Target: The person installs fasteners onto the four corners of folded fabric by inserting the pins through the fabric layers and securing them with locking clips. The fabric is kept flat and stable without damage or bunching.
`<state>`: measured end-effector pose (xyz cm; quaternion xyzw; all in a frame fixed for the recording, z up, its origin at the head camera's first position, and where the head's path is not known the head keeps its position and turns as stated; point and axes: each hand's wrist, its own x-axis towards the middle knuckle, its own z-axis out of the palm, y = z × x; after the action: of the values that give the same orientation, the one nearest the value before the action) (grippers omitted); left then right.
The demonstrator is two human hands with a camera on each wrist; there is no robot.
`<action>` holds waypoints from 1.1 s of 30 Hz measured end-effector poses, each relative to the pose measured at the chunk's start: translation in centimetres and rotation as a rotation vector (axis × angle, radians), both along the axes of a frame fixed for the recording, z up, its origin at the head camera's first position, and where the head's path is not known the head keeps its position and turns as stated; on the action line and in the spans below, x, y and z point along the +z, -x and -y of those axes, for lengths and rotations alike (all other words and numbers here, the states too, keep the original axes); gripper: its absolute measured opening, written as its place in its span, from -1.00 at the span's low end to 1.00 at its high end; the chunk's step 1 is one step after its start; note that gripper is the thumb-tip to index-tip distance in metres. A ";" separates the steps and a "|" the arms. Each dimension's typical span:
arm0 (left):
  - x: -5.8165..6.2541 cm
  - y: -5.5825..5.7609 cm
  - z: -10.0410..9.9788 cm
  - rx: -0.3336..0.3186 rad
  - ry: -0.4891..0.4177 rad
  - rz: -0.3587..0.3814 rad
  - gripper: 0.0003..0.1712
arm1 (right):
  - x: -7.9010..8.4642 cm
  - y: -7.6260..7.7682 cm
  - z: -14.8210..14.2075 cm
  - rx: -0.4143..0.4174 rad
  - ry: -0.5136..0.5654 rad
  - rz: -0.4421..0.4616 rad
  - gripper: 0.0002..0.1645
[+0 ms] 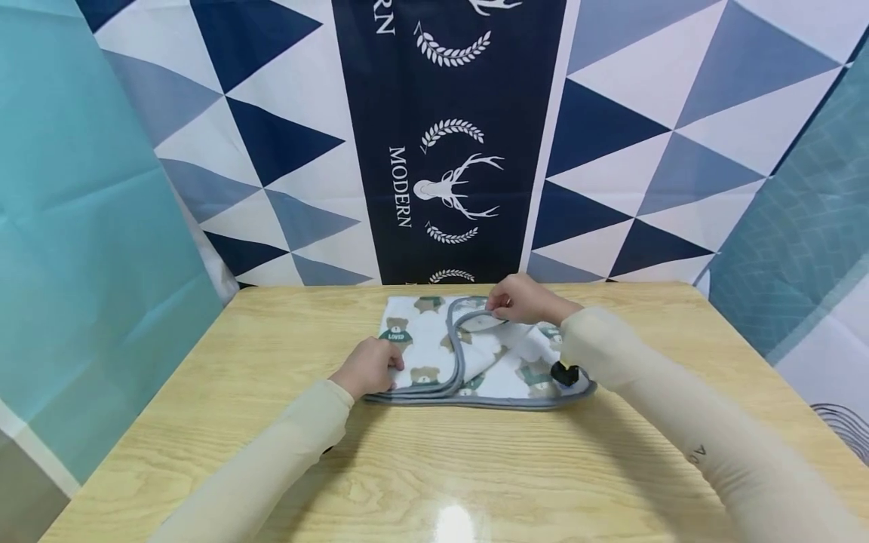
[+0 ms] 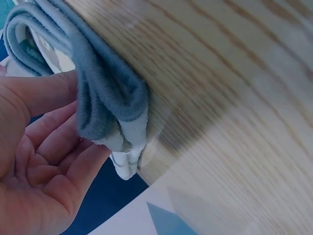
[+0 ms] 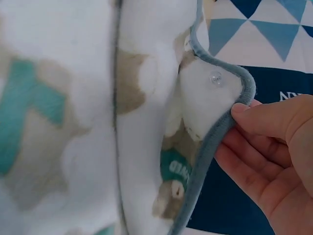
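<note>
A folded white fleece blanket (image 1: pixel 421 347) with a brown bear print and grey-blue edging lies on the table. My left hand (image 1: pixel 370 366) pinches its near left corner; in the left wrist view the thumb (image 2: pixel 54 88) presses the stacked edging (image 2: pixel 110 88) from one side, with the fingers on the other side. At the far side, my right hand (image 1: pixel 523 298) pinches the edging of an upper layer between thumb and fingertips. The right wrist view shows that layer's edging (image 3: pixel 195 191) raised and curving, with a small clear snap button (image 3: pixel 215 78) near the pinched corner.
The wooden table (image 1: pixel 271 339) reaches back to a patterned cloth (image 1: pixel 448 151) with triangles and deer heads. Teal cloth (image 1: pixel 88 226) hangs at the left, another sheet (image 1: pixel 808 241) at the right. A small black object (image 1: pixel 565 374) shows at the right wrist, over the blanket.
</note>
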<state>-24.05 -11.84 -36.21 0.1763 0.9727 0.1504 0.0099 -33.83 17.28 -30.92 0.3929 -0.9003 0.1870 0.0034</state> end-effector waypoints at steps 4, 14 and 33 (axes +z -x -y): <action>0.0 0.0 0.0 0.006 -0.006 0.002 -0.79 | 0.6 -1.4 -1.8 0.000 -0.004 0.004 -0.89; 0.2 0.1 0.2 0.013 -0.013 0.001 -0.79 | 2.1 -4.7 -5.9 0.017 -0.035 0.011 -0.83; -0.1 -0.1 0.2 0.034 -0.028 0.014 -0.79 | -0.4 -7.1 -11.5 0.094 -0.065 -0.038 -0.69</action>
<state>-23.91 -12.03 -36.29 0.1589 0.9733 0.1654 0.0118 -26.72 28.75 -31.28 0.4383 -0.8862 0.1501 -0.0012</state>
